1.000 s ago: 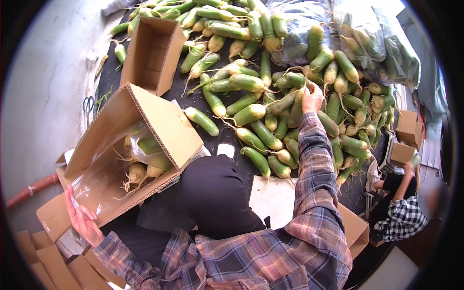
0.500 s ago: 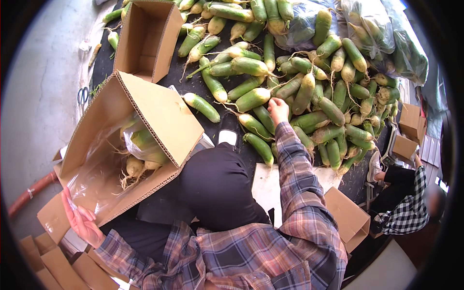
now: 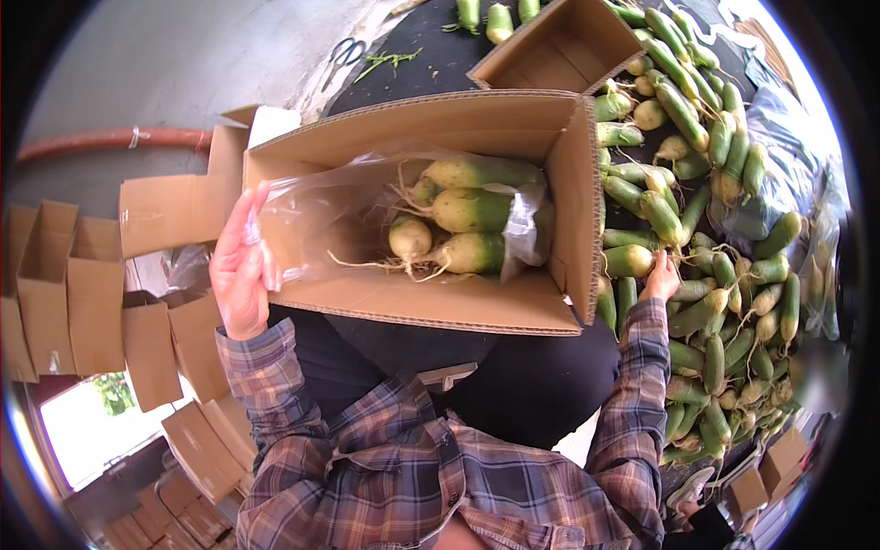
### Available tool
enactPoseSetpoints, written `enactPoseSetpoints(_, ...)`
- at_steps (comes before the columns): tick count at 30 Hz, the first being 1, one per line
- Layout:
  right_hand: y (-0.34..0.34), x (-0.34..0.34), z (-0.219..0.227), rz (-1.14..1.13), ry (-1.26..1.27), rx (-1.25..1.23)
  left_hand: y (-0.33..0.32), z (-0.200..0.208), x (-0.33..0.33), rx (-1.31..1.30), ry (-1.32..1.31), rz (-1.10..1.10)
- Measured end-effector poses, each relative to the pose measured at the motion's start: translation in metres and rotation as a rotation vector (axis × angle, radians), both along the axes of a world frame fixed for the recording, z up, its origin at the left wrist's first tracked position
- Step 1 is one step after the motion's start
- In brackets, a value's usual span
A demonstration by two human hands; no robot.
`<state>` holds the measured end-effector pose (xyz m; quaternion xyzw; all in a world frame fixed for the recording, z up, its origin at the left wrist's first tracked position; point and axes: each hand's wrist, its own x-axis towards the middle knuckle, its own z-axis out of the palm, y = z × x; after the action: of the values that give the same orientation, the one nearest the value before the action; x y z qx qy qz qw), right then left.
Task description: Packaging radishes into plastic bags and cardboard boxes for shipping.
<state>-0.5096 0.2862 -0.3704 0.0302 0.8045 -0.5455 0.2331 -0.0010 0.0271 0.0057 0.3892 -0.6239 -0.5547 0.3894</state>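
A cardboard box [image 3: 422, 316] lies across my lap, its open side facing up. Inside is a clear plastic bag [image 3: 316, 206] with several green-and-white radishes [image 3: 470, 211], their root ends pointing left. My left hand [image 3: 240, 275] is at the box's left end, fingers curled at the bag's mouth. To the right of the box, my right hand [image 3: 659, 278] pinches the pale root end of a radish [image 3: 628, 261] at the near side of the pile. That radish's other end lies by the box wall.
Another open box [image 3: 559, 50] stands beyond mine. The radish pile [image 3: 724, 339] spreads over the dark sheet at right, with filled plastic bags [image 3: 770, 137] behind. Scissors [image 3: 346, 53] lie at the far left. Several empty boxes [image 3: 96, 293] stand at left. Another person's shoe [image 3: 689, 486] shows lower right.
The view has swung left, bringing the box to the middle and the pile to the right. My left fingers have curled in at the bag's mouth. My right hand now grips a radish's root end.
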Motion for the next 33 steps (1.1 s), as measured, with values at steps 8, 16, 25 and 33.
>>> enactPoseSetpoints(8, -0.020, 0.040, 0.233, 0.169, 0.281, -0.119, 0.000, 0.004, 0.006, 0.071, 0.014, -0.065)
enactPoseSetpoints(16, -0.073, 0.090, 0.465, 0.532, 0.485, -0.646, 0.003, 0.011, 0.006, 0.122, 0.010, -0.084)
enactPoseSetpoints(25, -0.242, 0.266, 0.407, 1.293, 0.359, -0.434, -0.003, 0.007, 0.009, 0.124, 0.078, -0.090)
enactPoseSetpoints(33, -0.286, 0.308, 0.265, 1.734, 1.226, -0.100, 0.006, 0.008, -0.011, 0.042, 0.024, -0.096)
